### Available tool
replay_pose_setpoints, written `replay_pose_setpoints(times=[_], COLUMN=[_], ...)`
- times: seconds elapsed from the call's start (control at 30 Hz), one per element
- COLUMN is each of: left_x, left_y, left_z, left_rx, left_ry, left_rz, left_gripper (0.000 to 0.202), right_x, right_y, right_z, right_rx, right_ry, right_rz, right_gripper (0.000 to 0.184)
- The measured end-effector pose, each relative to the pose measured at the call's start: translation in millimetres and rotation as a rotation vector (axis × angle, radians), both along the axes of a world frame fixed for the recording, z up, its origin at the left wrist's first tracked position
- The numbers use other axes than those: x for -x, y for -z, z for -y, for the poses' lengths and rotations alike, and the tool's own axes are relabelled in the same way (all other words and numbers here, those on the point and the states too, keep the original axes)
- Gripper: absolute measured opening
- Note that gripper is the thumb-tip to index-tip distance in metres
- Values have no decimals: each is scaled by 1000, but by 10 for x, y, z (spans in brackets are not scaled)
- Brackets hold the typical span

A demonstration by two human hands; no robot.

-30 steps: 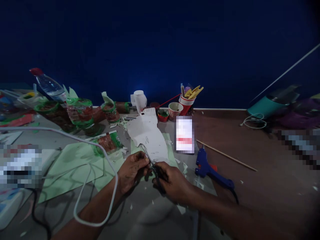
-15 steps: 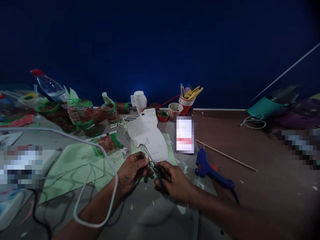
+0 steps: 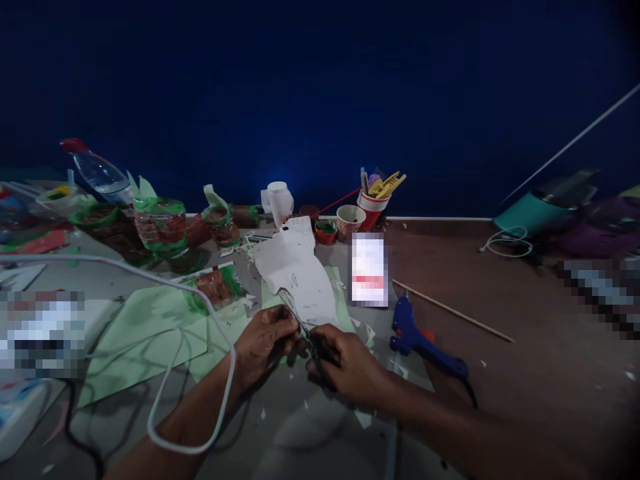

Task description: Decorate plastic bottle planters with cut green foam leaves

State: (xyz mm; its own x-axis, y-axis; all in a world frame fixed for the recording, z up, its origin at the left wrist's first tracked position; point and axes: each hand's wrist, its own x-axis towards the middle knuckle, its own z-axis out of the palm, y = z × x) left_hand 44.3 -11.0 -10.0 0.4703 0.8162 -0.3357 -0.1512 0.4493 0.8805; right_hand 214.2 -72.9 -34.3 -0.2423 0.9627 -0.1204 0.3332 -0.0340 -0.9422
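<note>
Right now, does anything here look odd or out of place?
Yes, two things. Paper scraps lie loose around the right hand, which holds scissors, so the area looks littered. Beyond the left hand, a brown-and-green container lies on its side, while a similar, larger one behind it stands upright.

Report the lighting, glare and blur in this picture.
Head view: dim, the wall nearly black at top; head view: the central phone glares and is pixelated; head view: shadows cross the green paper, the teal thing looks smeared, the scissors murky in the right hand.
</note>
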Motion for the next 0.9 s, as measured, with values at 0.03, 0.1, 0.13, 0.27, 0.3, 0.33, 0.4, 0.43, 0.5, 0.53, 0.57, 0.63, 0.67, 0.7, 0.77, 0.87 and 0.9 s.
replay_pose_setpoints(times=[0.03,0.1,0.13,0.27,0.3,0.33,0.4,0.43,0.5,0.53,0.57,0.63,0.67,0.7,0.77,0.87,0.9], left_x=[-2,-3,-4,-5,-5,-5,-5,-4,-4,-5,-6,-9,-12,-14,-13,14,32], left_y=[-3,-4,-3,-4,-7,-11,-21,-26,-36,-40,-44,-50,-53,-55,-57,-40,-29], left_z=[-2,-5,-6,2,5,7,9,8,3,1,-1,1,3,6,3,-39,-64], left_rx=[2,4,4,17,25,33,53,61,70,71,73,71,69,67,50,-37,-75], left_ry=[1,0,-2,-18,-21,-24,-28,-29,-32,-32,-33,-30,-26,-22,-23,-87,-132], left_rz=[-1,3,6,14,20,24,30,30,26,24,24,29,31,32,30,1,-9], left_gripper=[24,24,24,25,25,25,25,25,26,27,27,28,28,28,27,27,28], right_x=[1,4,6,15,17,19,19,17,12,8,5,1,-1,-5,-21,-84,-116], right_y=[6,23,32,57,56,52,36,27,8,1,-4,-5,-2,2,7,-22,-47], right_z=[-1,-2,-1,10,12,13,12,9,-1,-6,-12,-22,-27,-33,-48,-90,-109], right_rx=[1,6,8,2,-1,-1,11,17,21,18,17,19,22,25,17,-49,-87], right_ry=[-2,-5,-6,-13,-14,-14,-13,-13,-11,-7,-5,-2,-1,6,41,123,153], right_rz=[0,-13,-20,-20,-23,-30,-42,-42,-21,-8,0,-10,-22,-32,-25,66,125], right_gripper=[27,29,30,30,29,29,28,27,26,26,25,25,26,26,26,26,26])
